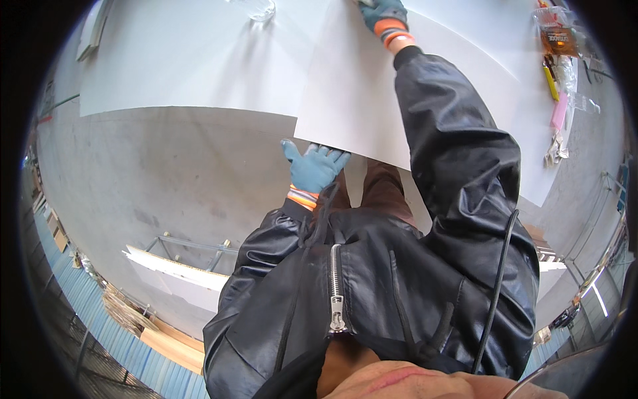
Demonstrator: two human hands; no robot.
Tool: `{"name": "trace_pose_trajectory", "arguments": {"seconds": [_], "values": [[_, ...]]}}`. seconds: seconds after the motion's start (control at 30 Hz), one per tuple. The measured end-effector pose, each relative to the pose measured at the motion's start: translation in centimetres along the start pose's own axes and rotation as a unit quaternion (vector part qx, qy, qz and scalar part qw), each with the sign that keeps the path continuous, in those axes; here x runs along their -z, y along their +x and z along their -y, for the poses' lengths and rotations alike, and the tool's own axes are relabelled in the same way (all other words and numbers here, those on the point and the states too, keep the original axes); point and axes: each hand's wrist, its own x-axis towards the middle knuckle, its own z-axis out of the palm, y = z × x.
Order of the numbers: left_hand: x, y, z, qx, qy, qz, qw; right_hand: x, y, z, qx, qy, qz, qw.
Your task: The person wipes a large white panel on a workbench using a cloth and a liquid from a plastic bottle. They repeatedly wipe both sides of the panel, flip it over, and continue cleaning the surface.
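Note:
A large white sheet (pixel 359 100) lies at an angle on the white tabletop (pixel 179 73), its near corner and edge jutting past the table edge toward me. My left hand (pixel 315 167), in a blue-grey glove with an orange striped cuff, is open at that near edge. Its thumb is apart and its fingertips meet the edge; I cannot tell whether they press on it. My right hand (pixel 384 14), gloved alike, reaches far over the sheet to the top of the view. Its fingers look bent around something small and pale, largely cut off by the frame.
A clear glass or plastic vessel (pixel 258 9) stands at the far left of the table. Along the right side lie a yellow-handled tool (pixel 550 81), a pink item (pixel 559 110) and clear plastic packets (pixel 565 40). Behind me, white boards (pixel 176 269) rest on a metal frame.

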Motion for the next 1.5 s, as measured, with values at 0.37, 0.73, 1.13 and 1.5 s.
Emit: {"name": "trace_pose_trajectory", "arguments": {"seconds": [0.37,0.73,1.13,1.5], "values": [[1.1,0.8,-1.9,0.016,0.091,-0.061,0.994,12.3,-29.0,12.1,0.040,0.157,0.454,0.876],[1.9,4.7,-6.7,-0.037,0.271,-0.062,0.960,17.2,-24.9,16.3,-0.041,0.043,-0.019,0.998],[3.4,7.8,-7.4,-0.084,0.310,-0.153,0.935,9.3,-34.4,10.5,0.028,-0.155,-0.022,0.987],[3.0,8.3,-6.7,-0.091,0.328,-0.157,0.927,42.6,-56.6,-16.0,-0.469,-0.374,-0.166,0.783]]}}
